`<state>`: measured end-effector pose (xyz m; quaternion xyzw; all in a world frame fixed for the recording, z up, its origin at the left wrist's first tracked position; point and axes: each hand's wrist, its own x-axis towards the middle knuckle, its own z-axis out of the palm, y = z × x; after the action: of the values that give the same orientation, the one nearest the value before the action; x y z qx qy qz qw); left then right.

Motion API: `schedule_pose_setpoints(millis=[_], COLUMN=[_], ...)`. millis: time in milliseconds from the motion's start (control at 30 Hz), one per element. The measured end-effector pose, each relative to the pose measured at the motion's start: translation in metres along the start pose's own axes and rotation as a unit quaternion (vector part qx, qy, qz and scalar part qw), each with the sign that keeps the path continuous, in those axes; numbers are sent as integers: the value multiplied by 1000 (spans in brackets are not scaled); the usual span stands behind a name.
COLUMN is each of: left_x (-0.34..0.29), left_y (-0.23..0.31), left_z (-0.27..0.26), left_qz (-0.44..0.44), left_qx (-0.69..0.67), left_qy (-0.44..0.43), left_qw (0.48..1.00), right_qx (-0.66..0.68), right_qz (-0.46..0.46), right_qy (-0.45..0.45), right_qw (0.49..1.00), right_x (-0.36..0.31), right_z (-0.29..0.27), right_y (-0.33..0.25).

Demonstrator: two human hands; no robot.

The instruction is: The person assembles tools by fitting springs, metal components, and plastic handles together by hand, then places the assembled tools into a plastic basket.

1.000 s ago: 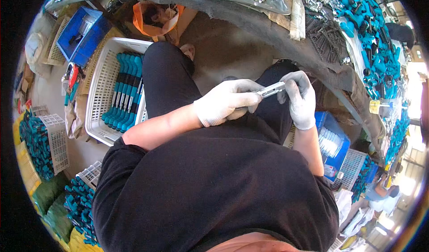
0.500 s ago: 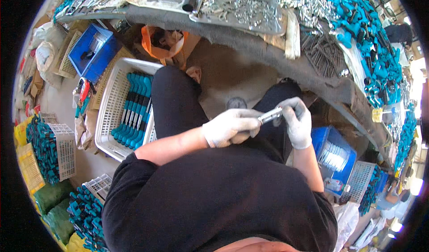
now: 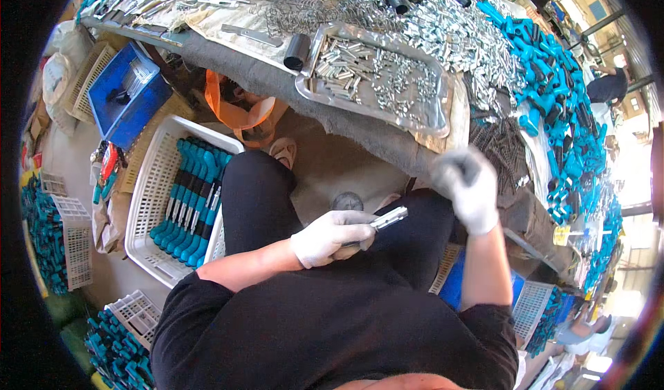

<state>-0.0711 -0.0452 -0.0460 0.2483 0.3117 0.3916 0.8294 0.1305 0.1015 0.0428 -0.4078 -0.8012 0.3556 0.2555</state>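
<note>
My left hand [image 3: 335, 238], in a white glove, is closed around a slim silver metal piece [image 3: 391, 217] that sticks out past the fingertips above my lap. Raised by the bench's front edge, my gloved right hand [image 3: 474, 193] has fingers smeared by motion; whether they hold anything is hidden. Beyond it lies a heap of dark springs [image 3: 501, 144]. A metal tray [image 3: 370, 112] of small silver pins and fittings sits at the front of the bench, with a black tube [image 3: 297, 51] beside its left end.
To my left, a white basket [image 3: 142, 217] holds a row of teal-and-black handled tools [image 3: 190, 196]. Behind it stand a blue bin [image 3: 128, 113] and an orange bag [image 3: 238, 117]. Teal parts [image 3: 567, 113] pile up on the bench's right side. Another person [image 3: 607, 84] is far right.
My right hand has come off the metal piece and moved up toward the bench. My left hand keeps hold of the piece. The view has tilted up, showing more of the bench.
</note>
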Motion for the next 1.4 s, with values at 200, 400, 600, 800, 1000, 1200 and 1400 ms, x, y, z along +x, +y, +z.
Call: schedule_pose_setpoints(millis=[200, 400, 600, 800, 1000, 1200, 1400], left_x=[10, 13, 18, 18, 15, 7, -5], left_y=[7, 16, 21, 16, 14, 3, 3], left_z=[-27, -48, -59, -57, -40, -26, 9], left_qz=[7, 12, 10, -2, 25, 85, 24], left_qx=[-44, -75, -34, -8, -17, -37, 26], left_qy=[21, 70, 52, 58, 77, 69, 42], left_qw=[999, 995, 998, 998, 997, 993, 998], right_qx=[-196, -425, -256, -193, 74, 1, 6], right_qz=[-155, -104, -190, -19, -35, -75, 130], right_qy=[43, -54, 62, 93, 176, 76, -53], right_qw=[967, 898, 946, 977, 981, 994, 990], right_x=[211, 303, 297, 289, 240, 94, -24], right_z=[-5, 37, 11, -17, -41, -25, -8], right_y=[-9, 8, 2, 20, 30, -15, -5])
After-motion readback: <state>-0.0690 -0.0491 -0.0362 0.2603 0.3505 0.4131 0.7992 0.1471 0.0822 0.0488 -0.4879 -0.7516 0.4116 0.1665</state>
